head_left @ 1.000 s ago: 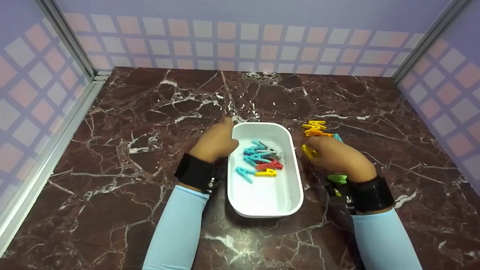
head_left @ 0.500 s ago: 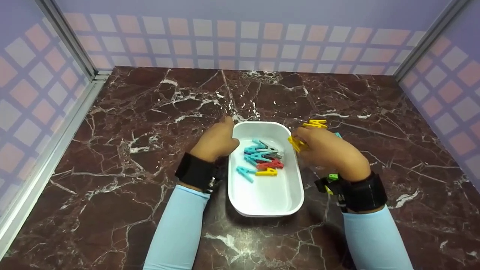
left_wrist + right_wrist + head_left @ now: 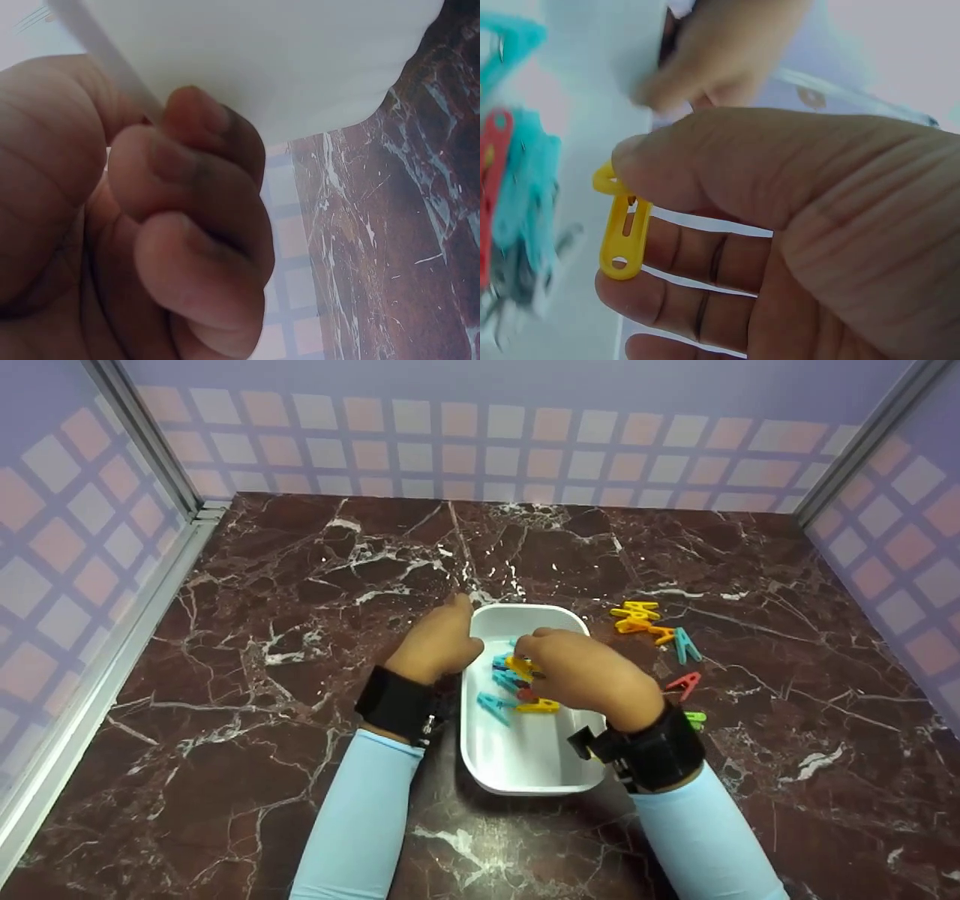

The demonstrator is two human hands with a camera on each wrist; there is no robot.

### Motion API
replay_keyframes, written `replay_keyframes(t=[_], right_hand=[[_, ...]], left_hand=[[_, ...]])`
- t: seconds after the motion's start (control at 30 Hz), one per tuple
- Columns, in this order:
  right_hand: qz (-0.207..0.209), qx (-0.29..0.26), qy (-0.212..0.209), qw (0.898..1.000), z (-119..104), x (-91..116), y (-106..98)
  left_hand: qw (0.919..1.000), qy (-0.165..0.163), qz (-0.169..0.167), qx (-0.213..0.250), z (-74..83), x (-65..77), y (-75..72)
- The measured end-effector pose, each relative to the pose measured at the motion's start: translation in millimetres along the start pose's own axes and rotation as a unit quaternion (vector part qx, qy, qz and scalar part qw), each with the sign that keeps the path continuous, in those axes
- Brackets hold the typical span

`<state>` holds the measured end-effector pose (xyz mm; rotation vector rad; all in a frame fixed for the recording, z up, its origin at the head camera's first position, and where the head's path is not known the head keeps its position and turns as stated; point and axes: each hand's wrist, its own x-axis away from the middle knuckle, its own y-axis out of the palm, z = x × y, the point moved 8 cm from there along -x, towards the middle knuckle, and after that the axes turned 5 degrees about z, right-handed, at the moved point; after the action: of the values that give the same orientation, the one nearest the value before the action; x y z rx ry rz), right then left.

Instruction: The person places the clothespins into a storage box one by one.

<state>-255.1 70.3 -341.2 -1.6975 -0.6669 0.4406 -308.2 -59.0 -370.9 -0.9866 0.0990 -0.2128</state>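
Note:
My left hand (image 3: pixel 436 643) grips the left rim of a white plastic tray (image 3: pixel 517 754). In the left wrist view its curled fingers (image 3: pixel 199 176) lie against the tray's outer wall, and the thumb reaches over the rim. Above the inside of the tray, my right hand (image 3: pixel 592 675) pinches a yellow clothespin (image 3: pixel 626 236) between thumb and fingers. Beneath it lie several clothespins: blue ones (image 3: pixel 495 706), another yellow one (image 3: pixel 541 706) and a red one (image 3: pixel 493 187). The right hand hides part of this pile in the head view.
Right of the tray, more clothespins lie on the brown marbled table (image 3: pixel 300 780): yellow ones (image 3: pixel 637 611), a blue one (image 3: pixel 685 645), a red one (image 3: pixel 684 685) and a green one (image 3: pixel 695 718). Tiled panels (image 3: pixel 480 442) enclose the back and sides.
My right hand has carried the yellow clothespin leftward from the loose ones on the table to above the tray's inside. The left hand has stayed on the rim.

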Motion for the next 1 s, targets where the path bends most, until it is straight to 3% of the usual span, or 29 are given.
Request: replay_keyframes(t=[0.23, 0.53, 1.0], right_hand=[[0.005, 0.033, -0.048, 0.998, -18, -10, 13], [0.000, 0.043, -0.041, 0.998, -21, -19, 29], [0.046, 0.028, -0.043, 0.998, -19, -19, 24]], left_hand=[[1.0000, 0.002, 0.000, -0.009, 0.5, -0.8, 0.2], [1.0000, 0.003, -0.003, -0.006, -0.9, -0.7, 1.1], [0.9998, 0.010, 0.002, -0.019, 0.3, -1.7, 1.0]])
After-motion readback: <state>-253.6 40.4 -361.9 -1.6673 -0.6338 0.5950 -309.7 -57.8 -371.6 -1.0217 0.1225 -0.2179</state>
